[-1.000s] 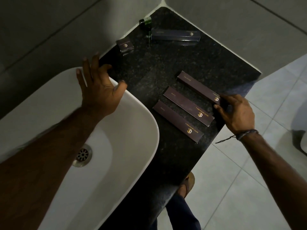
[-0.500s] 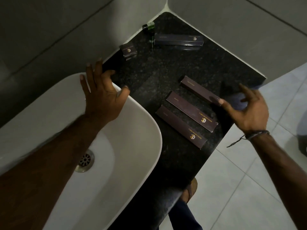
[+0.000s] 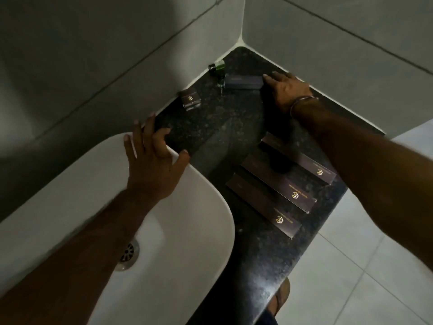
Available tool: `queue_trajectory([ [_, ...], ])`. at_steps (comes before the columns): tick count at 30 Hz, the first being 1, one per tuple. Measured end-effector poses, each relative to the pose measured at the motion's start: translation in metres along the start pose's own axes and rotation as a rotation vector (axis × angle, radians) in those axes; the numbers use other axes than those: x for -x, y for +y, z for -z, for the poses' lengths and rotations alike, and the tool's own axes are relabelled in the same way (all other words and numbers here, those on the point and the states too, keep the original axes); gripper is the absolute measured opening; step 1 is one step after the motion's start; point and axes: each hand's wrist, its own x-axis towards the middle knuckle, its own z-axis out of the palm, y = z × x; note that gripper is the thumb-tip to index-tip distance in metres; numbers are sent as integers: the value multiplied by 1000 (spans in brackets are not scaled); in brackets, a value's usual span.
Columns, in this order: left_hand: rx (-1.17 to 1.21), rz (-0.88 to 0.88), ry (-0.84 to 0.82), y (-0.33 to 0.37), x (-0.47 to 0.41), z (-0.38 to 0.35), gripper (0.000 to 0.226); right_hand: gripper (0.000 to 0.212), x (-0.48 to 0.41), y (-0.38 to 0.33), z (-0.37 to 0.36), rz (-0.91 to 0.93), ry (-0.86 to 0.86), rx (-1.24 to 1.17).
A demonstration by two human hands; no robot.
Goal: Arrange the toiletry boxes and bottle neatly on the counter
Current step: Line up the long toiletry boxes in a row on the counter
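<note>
Right hand (image 3: 287, 91): fingers (image 3: 269, 77) flat on the right end of the far long box (image 3: 243, 81), not closed round it. Box lies near the desk's (image 3: 206, 127) back corner, long axis running leftward from the fingertips to the green bottle (image 3: 217, 67). Left hand (image 3: 150, 165) spread, empty, on the basin rim (image 3: 201, 181), farther off.

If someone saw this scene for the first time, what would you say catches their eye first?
Probably the white basin filling the lower left, with the left hand spread on its rim. Next, three long dark boxes lying side by side near the front edge of the black counter. In the far corner, the right hand touches the end of another long box, beside a small green bottle.
</note>
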Motion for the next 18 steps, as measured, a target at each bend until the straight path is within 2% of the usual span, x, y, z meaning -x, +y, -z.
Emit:
queue_trajectory([
  [4, -12, -10, 14, -1, 1, -2, 59, 51, 27, 19, 2, -47, -9, 49],
  [12, 30, 41, 11, -1, -1, -3, 62, 41, 167, 76, -18, -43, 34, -193],
  [18, 28, 66, 28, 0, -3, -6, 61, 41, 214, 80, -28, -65, 68, -273],
])
